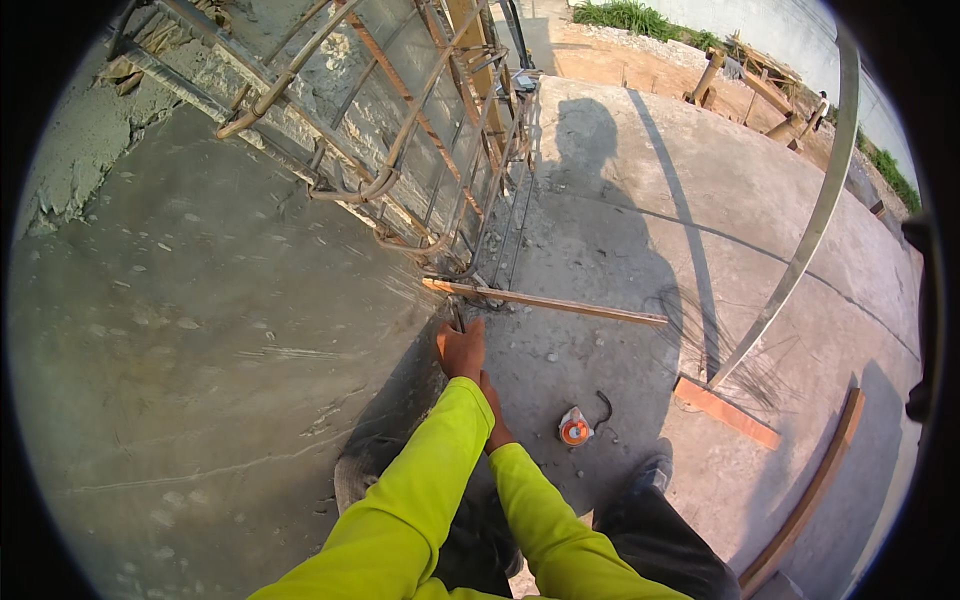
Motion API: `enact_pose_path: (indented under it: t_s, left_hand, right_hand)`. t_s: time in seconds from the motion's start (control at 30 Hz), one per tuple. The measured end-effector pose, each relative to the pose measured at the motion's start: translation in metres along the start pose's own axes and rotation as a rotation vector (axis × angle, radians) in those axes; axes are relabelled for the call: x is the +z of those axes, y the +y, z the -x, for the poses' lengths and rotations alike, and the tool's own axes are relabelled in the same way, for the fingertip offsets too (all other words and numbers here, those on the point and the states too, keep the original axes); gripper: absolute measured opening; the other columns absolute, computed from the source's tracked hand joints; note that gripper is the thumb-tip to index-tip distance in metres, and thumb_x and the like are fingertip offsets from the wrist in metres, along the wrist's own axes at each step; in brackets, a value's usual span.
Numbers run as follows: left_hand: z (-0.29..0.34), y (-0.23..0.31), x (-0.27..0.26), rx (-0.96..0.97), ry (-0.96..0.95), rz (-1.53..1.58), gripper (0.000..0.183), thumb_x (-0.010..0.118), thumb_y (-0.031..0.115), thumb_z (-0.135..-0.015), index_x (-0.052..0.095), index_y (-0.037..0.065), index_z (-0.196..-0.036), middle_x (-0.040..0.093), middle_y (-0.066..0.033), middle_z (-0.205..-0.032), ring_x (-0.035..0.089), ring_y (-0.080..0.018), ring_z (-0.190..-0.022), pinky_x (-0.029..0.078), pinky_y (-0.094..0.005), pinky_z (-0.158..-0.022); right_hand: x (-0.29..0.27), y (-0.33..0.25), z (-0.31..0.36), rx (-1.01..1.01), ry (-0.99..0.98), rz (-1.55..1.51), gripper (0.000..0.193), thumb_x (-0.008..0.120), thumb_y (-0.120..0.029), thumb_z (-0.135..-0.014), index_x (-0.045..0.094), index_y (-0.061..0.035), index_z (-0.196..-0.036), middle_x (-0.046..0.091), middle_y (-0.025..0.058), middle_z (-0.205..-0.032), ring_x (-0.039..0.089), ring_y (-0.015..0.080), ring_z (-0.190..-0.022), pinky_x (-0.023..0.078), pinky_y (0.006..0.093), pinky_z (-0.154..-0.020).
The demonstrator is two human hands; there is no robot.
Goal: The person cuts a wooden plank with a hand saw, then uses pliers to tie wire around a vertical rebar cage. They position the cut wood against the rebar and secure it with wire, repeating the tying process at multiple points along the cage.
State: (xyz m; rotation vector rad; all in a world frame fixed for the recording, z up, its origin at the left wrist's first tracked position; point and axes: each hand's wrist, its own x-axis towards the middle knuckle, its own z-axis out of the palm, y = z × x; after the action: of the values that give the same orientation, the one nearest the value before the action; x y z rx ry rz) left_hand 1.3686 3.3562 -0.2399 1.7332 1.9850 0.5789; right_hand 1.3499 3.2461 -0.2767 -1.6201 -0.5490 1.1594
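My left hand (pixel 461 350) is closed around a slim dark metal tool (pixel 457 314), whose tip points at the foot of a rebar column cage (pixel 440 240). Just beyond it, a thin wooden strip (pixel 560 303) lies across the base of the cage. My right hand (pixel 497 425) is tucked behind the left forearm, with its fingers hidden. Both arms wear bright yellow-green sleeves. On the concrete to the right of my hands sits a small orange and white round object (pixel 574 430) with a dark curved strap or tail.
Smooth grey concrete (pixel 220 330) spreads at left, with a rough edge behind. At right, a long metal straightedge (pixel 800 255) rises from a short plank (pixel 727 411), near loose thin wires (pixel 755 365). A curved-looking wooden batten (pixel 815 490) lies at lower right. Timber posts (pixel 707 76) stand far off.
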Motion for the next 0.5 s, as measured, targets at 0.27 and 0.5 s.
enact_pose_path:
  t_s: [0.27, 0.5]
  left_hand:
    - [-0.032, -0.021, -0.033, -0.44, -0.697, 0.669, 0.03, 0.08, 0.028, -0.082, 0.069, 0.0, -0.09, 0.071, -0.0128, -0.083, 0.073, -0.0252, -0.073, 0.06, -0.0387, -0.064]
    - [-0.022, -0.021, -0.012, -0.234, -0.493, 0.282, 0.025, 0.07, 0.015, -0.084, 0.063, 0.007, -0.106, 0.067, -0.0087, -0.088, 0.067, -0.0197, -0.084, 0.054, -0.0357, -0.067]
  right_hand:
    - [-0.008, -0.013, 0.009, 0.082, -0.159, -0.202, 0.041, 0.083, -0.022, -0.08, 0.057, -0.0033, -0.105, 0.067, 0.0105, -0.09, 0.067, 0.0184, -0.085, 0.052, 0.0395, -0.063]
    - [-0.021, -0.021, 0.009, -0.139, 0.055, -0.178, 0.046, 0.079, -0.025, -0.082, 0.059, -0.0002, -0.115, 0.07, 0.0197, -0.088, 0.069, 0.0284, -0.075, 0.052, 0.041, -0.068]
